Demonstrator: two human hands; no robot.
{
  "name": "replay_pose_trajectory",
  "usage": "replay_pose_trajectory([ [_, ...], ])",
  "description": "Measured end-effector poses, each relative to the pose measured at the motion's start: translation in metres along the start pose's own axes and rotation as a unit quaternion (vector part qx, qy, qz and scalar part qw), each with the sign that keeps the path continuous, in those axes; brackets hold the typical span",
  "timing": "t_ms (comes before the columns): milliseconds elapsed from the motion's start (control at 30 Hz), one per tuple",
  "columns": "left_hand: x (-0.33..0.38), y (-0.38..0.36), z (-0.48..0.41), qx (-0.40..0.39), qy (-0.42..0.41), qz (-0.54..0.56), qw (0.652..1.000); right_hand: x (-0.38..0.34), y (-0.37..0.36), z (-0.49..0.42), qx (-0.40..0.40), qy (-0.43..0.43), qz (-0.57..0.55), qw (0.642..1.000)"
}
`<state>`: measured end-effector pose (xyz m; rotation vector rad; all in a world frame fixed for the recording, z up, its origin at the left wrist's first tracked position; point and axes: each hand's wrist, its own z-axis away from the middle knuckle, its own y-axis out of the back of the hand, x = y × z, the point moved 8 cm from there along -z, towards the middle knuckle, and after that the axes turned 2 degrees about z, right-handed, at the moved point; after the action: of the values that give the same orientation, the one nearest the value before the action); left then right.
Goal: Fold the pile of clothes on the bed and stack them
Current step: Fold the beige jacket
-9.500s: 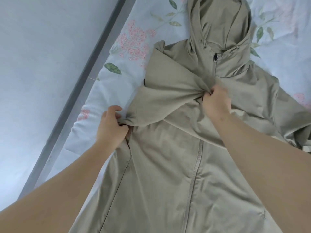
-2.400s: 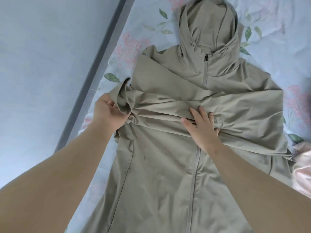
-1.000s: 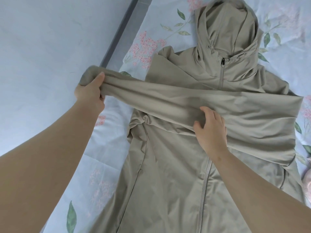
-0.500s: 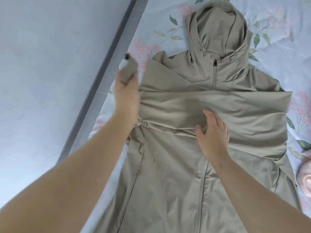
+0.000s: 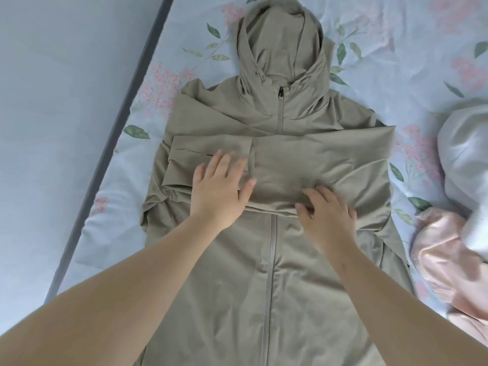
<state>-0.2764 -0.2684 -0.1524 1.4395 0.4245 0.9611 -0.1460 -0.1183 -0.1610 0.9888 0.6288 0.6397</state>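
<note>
Bed (image 5: 116,165) fills middle and right of view, running near to far. Sheet (image 5: 396,35) pale blue, printed with pink blossom clusters and green leaves, creased at far right. Dark grey strip (image 5: 119,122) along bed's left edge, slanting from near left to far centre. Left of strip, plain pale blue-grey surface (image 5: 52,101), faintly mottled; floor or wall, cannot tell. Light soft, even; shadows faint.

The jacket (image 5: 269,286) is cut off below, the pink garment (image 5: 449,260) at right.
</note>
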Motion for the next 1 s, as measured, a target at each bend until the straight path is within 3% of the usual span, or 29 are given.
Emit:
replay_pose_trajectory([
  [67, 0.006, 0.017, -0.016, 0.088, -0.036, -0.017, 0.995, -0.004, 0.018, -0.010, 0.065, 0.006, -0.054, 0.996],
  [200, -0.004, 0.008, -0.067, 0.022, -0.007, -0.078, 0.997, -0.021, 0.044, -0.049, 0.125, 0.053, -0.039, 0.990],
  [367, -0.019, -0.014, -0.119, -0.008, -0.005, -0.105, 0.994, -0.026, 0.003, -0.097, 0.044, 0.057, 0.072, 0.995],
  [433, -0.029, -0.031, -0.124, -0.018, 0.009, -0.107, 0.994, -0.021, -0.014, -0.100, 0.062, 0.056, 0.085, 0.993],
  [633, -0.032, -0.037, -0.121, 0.040, 0.000, -0.094, 0.995, -0.025, 0.006, -0.107, 0.225, 0.058, 0.051, 0.971],
  [767, -0.033, -0.040, -0.122, 0.050, -0.007, -0.076, 0.996, -0.047, 0.053, -0.152, 0.310, 0.062, -0.041, 0.948],
  [1000, -0.036, -0.041, -0.122, 0.114, -0.027, -0.061, 0.991, -0.080, 0.097, -0.269, 0.235, 0.027, -0.081, 0.968],
])
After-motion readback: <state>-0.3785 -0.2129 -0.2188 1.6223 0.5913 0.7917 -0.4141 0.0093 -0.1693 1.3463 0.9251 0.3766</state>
